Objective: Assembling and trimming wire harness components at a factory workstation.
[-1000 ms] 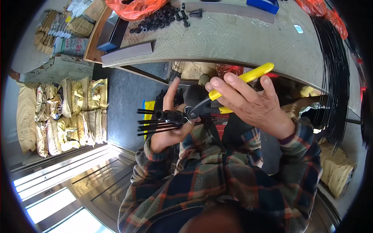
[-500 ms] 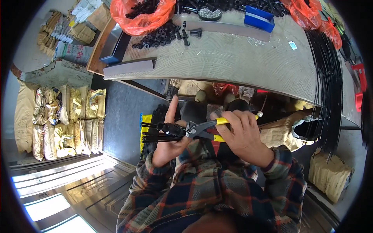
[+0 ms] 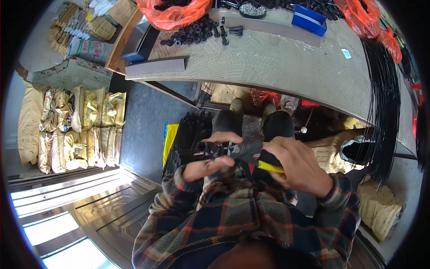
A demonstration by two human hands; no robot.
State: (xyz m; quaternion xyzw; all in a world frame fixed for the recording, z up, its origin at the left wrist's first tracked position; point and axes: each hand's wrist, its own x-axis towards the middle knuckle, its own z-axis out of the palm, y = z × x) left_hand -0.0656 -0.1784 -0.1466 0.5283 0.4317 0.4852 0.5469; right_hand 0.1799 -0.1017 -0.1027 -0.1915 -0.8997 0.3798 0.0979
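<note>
My left hand is closed around a black tubular fitting, its thumb and fingers on either side of it. Thin black rods stick out leftward from that grip. My right hand grips yellow-and-black-handled cutting pliers just to the right. Their handles lie mostly under the palm, and the jaws are smeared by motion, pointing toward the left hand. Whether the jaws touch the fitting I cannot tell. Both hands are above my lap, in front of the table.
The worktable spans the far side, with black fittings, an orange bag and a blue tray. Long black rods hang over its right end. Wrapped bundles stand at left; an open sack is at right.
My right hand has moved slightly right and down with the pliers, turning them so the jaws draw back from the fitting. My left index finger, raised before, is now bent toward the fitting.
</note>
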